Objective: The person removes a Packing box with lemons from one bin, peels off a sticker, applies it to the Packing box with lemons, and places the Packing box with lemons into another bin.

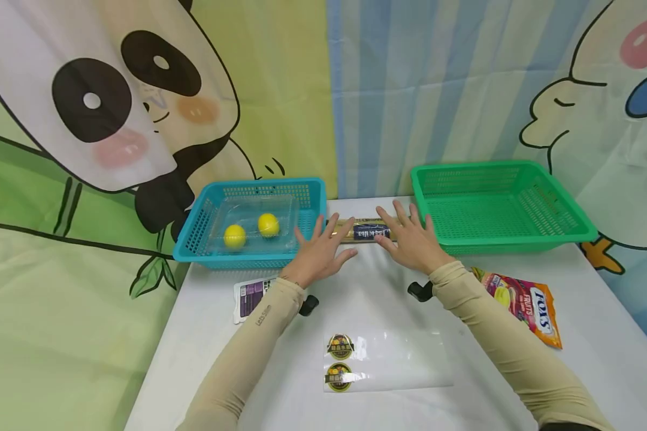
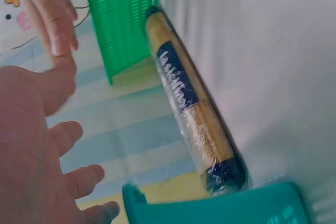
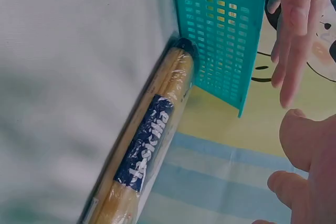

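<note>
A long clear pack of dried noodles with a navy label lies on the table between the two baskets. My left hand is near its left end, fingers straight and spread, and nothing is in its grasp. On the other side, my right hand has its fingers spread in the same way and overlaps the pack's right part in the head view. Both wrist views show a gap between the fingers and the noodle pack. In the right wrist view, the noodle pack has one dark end close beside the blue basket.
Two yellow balls sit in a clear tray inside the blue basket, at left. A green basket stands at right. A purple-labelled packet, a candy bag and a clear plastic sheet with round stickers lie nearer.
</note>
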{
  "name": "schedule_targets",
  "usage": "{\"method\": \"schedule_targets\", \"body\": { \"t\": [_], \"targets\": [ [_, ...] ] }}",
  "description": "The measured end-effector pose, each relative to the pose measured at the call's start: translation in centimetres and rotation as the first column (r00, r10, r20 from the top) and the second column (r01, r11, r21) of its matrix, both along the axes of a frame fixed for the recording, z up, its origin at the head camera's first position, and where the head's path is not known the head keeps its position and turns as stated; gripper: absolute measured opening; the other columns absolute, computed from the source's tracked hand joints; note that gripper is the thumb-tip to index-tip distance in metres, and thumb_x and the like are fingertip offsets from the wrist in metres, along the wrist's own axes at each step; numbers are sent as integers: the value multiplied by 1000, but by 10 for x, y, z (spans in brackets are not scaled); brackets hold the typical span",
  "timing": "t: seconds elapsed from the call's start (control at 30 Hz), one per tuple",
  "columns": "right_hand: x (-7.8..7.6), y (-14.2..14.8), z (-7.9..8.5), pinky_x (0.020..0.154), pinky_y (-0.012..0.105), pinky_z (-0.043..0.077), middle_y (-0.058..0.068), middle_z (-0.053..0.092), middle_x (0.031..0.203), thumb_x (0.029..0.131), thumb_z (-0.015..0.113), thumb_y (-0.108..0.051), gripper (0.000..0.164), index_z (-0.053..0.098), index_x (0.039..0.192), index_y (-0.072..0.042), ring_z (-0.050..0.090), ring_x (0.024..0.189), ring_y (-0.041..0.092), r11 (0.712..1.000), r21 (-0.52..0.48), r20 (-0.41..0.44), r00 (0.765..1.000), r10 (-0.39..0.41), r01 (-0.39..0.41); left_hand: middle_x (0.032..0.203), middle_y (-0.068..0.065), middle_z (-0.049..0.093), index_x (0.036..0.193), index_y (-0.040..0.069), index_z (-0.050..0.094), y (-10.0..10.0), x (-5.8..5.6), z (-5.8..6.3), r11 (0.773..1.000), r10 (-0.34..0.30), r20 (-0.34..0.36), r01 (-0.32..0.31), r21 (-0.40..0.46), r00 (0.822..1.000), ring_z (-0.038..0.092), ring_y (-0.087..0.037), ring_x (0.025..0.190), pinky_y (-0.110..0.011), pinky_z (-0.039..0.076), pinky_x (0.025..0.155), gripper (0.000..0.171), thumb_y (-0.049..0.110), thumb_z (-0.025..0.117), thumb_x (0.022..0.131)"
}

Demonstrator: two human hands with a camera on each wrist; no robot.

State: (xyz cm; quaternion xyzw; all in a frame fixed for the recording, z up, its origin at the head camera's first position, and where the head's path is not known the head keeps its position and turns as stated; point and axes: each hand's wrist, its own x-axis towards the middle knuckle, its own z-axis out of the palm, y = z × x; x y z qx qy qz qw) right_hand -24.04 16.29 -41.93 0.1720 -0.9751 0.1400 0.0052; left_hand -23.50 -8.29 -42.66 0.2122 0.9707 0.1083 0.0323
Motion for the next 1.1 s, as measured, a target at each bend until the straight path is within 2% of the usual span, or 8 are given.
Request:
{"method": "schedule_targets", "body": {
  "t": [0.1,0.2,0.37,0.5,0.6,0.73,0.93,1.1],
  "targets": [
    [1,-4,0,114,79,8,22,9,169,106,47,-48,69,18,164,-25,6,152,55,1000,-21,-25,1000,16,-17,170,-10,19,163,34,20,-14,7,2,1000,4,-12,-3,29,1000,12,-42,156,-80,9,113,68,57,43,104],
    [0,-8,2,114,79,10,23,10,169,106,46,-47,69,16,164,-25,8,151,55,998,-45,-51,998,32,-34,163,-12,37,158,24,38,-30,12,9,999,11,-31,-9,48,999,33,-40,150,-69,27,117,60,50,48,105],
    [-5,-13,13,112,78,21,27,16,166,106,50,-43,70,18,164,-22,17,149,56,993,-78,-136,988,79,-91,139,-11,64,144,15,58,-71,19,27,993,87,-3,-87,75,996,62,-35,126,-54,52,102,51,46,52,104],
    [-12,-20,30,110,74,32,31,23,163,104,57,-36,71,22,163,-18,29,144,58,984,-113,-212,971,112,-138,138,-13,65,144,12,58,-110,21,33,983,156,52,-160,86,986,63,-38,123,-56,52,101,55,48,54,103],
    [-18,-29,43,93,64,52,31,23,163,103,60,-34,73,23,163,-17,52,129,54,971,-159,-229,964,137,-176,137,-15,65,142,8,60,-134,22,29,975,192,67,-198,96,979,62,-38,125,-57,50,102,57,49,56,102],
    [-23,-49,57,70,54,56,27,20,165,102,60,-35,74,21,163,-19,58,125,48,953,-218,-204,964,169,-213,130,-13,70,136,8,64,-151,24,19,973,206,74,-213,93,976,66,-36,118,-56,53,98,58,52,59,99],
    [-33,-89,64,100,63,48,24,19,166,103,58,-40,75,19,164,-22,47,138,48,930,-273,-123,968,220,-246,124,-12,72,134,8,66,-157,27,6,977,189,94,-197,86,978,67,-35,115,-54,53,98,57,51,63,97],
    [-39,-119,65,109,62,42,25,22,165,102,59,-40,76,19,164,-21,41,143,46,919,-289,-76,963,258,-269,123,-12,73,133,8,67,-155,28,2,976,182,79,-190,104,980,68,-33,114,-52,54,99,54,48,64,97]
  ]
}}
